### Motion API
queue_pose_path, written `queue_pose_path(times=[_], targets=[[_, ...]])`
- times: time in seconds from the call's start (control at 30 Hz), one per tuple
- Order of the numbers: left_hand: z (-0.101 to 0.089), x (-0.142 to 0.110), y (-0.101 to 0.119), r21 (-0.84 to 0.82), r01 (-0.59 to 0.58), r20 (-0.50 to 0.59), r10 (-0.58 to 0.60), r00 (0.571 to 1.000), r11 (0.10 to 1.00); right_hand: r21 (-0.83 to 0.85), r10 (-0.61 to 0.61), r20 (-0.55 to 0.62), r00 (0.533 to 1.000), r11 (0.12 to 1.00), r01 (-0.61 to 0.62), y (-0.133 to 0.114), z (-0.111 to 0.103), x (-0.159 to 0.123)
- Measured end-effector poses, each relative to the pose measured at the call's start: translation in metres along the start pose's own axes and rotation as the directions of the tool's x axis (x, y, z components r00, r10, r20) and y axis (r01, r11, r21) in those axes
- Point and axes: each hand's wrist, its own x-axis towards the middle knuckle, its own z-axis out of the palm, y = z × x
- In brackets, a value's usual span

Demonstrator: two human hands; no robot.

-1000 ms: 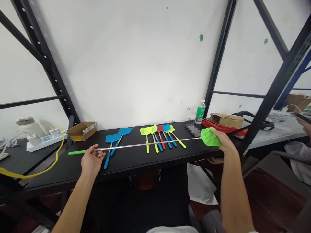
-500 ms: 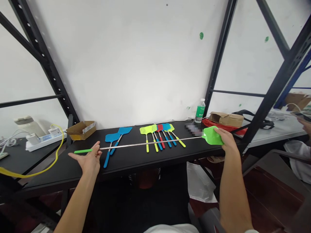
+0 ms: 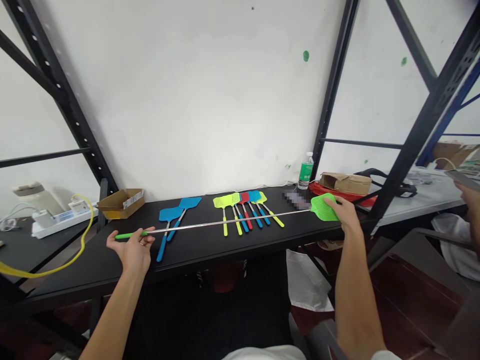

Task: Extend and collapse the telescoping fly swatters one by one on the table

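A green fly swatter [image 3: 225, 223] with a long, extended metal rod stretches between my hands above the black table. My left hand [image 3: 134, 250] grips its green handle, with thumb and fingers at the two ends of the grip. My right hand [image 3: 345, 214] pinches the perforated green head at the other end. Behind the rod lie two blue fly swatters [image 3: 170, 214] on the left, overlapping in part. A row of several yellow, blue and red fly swatters [image 3: 244, 197] lies in the middle, heads toward the wall.
On the table [image 3: 210, 242], an open cardboard box [image 3: 122, 204] stands left. A water bottle [image 3: 306, 171] and a torn cardboard box [image 3: 345, 183] on red plastic are at right. A yellow cable [image 3: 88, 232] hangs left by a power strip [image 3: 63, 222]. Another person's hand [image 3: 470, 195] holds a phone at far right.
My left thumb has come in from sticking out to the handle's end, and the fingers have shifted along the grip. The right hand still holds the head. The view has shifted slightly.
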Motion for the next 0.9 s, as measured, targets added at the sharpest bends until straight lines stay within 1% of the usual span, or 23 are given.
queue_pose_path(times=[0.13,0.27,0.43,0.63,0.73,0.9], targets=[[0.001,-0.002,-0.001,-0.038,-0.031,0.006,0.032,0.999,0.999,-0.002,0.001,0.051,0.999,1.000,-0.001,-0.002,-0.003,-0.003],[0.002,-0.003,-0.001,-0.043,-0.045,0.012,0.046,0.999,0.998,-0.003,-0.006,0.047,0.999,1.000,0.007,-0.006,-0.004,-0.006],[0.002,-0.003,-0.001,-0.034,-0.059,0.016,0.060,0.998,0.998,0.020,0.019,0.033,0.999,1.000,-0.020,-0.010,-0.003,-0.009],[0.004,-0.005,0.000,-0.009,-0.074,0.011,0.074,0.997,0.997,-0.003,-0.031,0.039,0.999,1.000,0.031,-0.009,-0.004,-0.006],[0.005,-0.006,-0.001,0.006,-0.088,0.017,0.088,0.996,0.996,0.022,-0.031,0.083,0.996,0.999,0.029,-0.008,0.002,-0.004],[0.003,-0.005,-0.005,0.035,-0.109,0.040,0.108,0.993,0.993,0.034,-0.099,0.162,0.982,0.995,0.095,-0.007,0.026,-0.006]])
